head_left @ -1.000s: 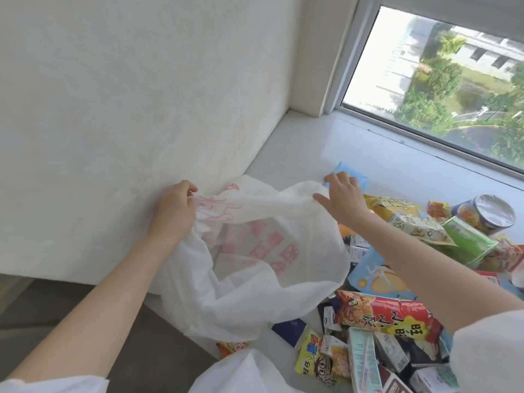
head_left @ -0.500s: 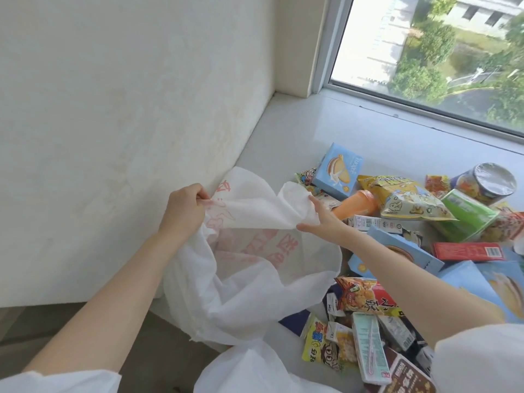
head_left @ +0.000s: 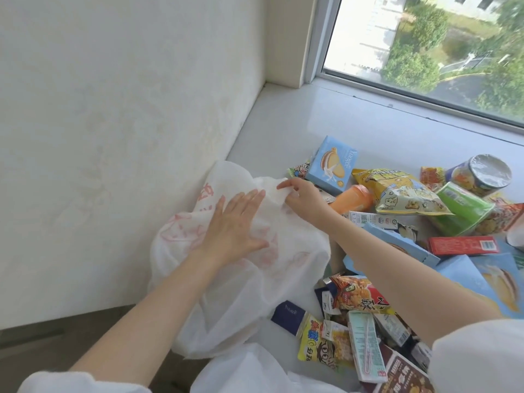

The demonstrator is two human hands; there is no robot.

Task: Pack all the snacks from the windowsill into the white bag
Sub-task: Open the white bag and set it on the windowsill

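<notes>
A white bag point(head_left: 243, 302) with red print lies crumpled on the windowsill's left end, against the wall. My left hand point(head_left: 235, 225) rests flat on top of it, fingers spread, holding nothing. My right hand point(head_left: 300, 198) pinches the bag's upper edge between thumb and fingers. To the right a pile of snacks covers the sill: a light blue biscuit box point(head_left: 331, 164), an orange bottle point(head_left: 351, 201), a yellow popcorn bag point(head_left: 402, 194), a green box point(head_left: 462, 205), a foil-topped can point(head_left: 482, 177), a red box point(head_left: 462, 245) and a red chip bag point(head_left: 360, 293).
A white wall point(head_left: 113, 123) bounds the sill on the left. The window point(head_left: 439, 46) runs along the back. Bare windowsill point(head_left: 297, 120) lies behind the bag and snacks. More small packets point(head_left: 340, 341) sit near the front edge. White fabric point(head_left: 249, 370) shows at the bottom.
My left hand let go of the bag's edge and now lies flat on it. My right hand shifted left along the rim. The bag's mouth has collapsed shut. The view moved closer.
</notes>
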